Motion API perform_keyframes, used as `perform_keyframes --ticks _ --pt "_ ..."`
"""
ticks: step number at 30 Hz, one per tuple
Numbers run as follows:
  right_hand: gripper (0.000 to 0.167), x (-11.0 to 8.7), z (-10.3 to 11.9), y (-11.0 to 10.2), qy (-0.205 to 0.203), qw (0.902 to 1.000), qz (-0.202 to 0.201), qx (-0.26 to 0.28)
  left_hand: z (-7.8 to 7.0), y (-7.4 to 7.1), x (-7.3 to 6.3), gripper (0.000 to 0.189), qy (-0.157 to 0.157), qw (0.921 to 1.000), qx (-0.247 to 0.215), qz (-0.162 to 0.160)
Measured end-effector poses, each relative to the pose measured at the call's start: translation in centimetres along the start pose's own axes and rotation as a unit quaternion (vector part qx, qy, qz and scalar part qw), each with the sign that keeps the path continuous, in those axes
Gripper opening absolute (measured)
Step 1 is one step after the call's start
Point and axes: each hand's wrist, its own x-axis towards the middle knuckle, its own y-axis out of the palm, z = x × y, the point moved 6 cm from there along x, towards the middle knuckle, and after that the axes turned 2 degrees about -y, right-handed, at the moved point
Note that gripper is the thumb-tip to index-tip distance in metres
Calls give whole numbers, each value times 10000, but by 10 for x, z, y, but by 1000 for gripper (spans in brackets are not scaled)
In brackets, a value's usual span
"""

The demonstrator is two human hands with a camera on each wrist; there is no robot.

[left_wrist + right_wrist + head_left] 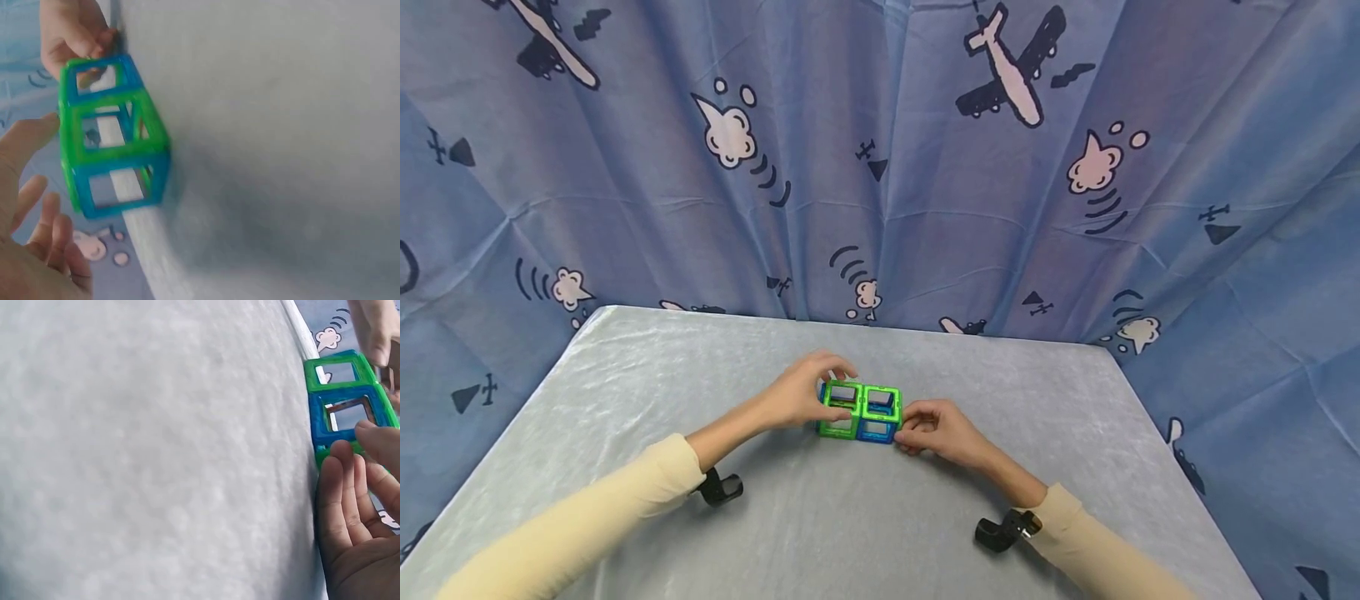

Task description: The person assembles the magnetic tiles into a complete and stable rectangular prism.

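A box-like frame point(861, 411) of green and blue magnetic tiles, two cubes long, stands on the table. My left hand point(805, 390) is around its left end, thumb over the green top edge and fingers on the far side. In the left wrist view the left fingers point(53, 225) are spread, apart from the blue end tile point(119, 212), with the thumb near the green edge. My right hand point(942, 429) is at the right end. Its fingertips point(341, 447) rest close against that end, beside the blue side tile point(319, 419).
A whitish cloth covers the table point(820, 533). Behind it and at both sides hangs a blue curtain point(925, 208) printed with planes and clouds. Black camera mounts point(721, 487) are strapped to both wrists.
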Motion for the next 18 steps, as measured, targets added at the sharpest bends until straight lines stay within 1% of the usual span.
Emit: perform_keyframes --ticks 3,6,10,13,18 --pt "28 0 -1 -5 37 9999 -110 60 10 -7 -9 58 -185 9996 -167 -107" --pt "36 1 -2 -10 85 9996 -263 100 20 -11 -16 66 -290 9986 -444 -66" --pt "45 2 0 -14 100 9992 -388 21 30 -7 -22 72 -481 9950 -853 201" --pt "52 3 2 -15 108 9989 -453 22 34 -2 -25 71 -639 9909 -1133 351" --pt "59 6 3 -17 24 9989 -458 24 36 2 -27 66 -750 9873 -1357 347"
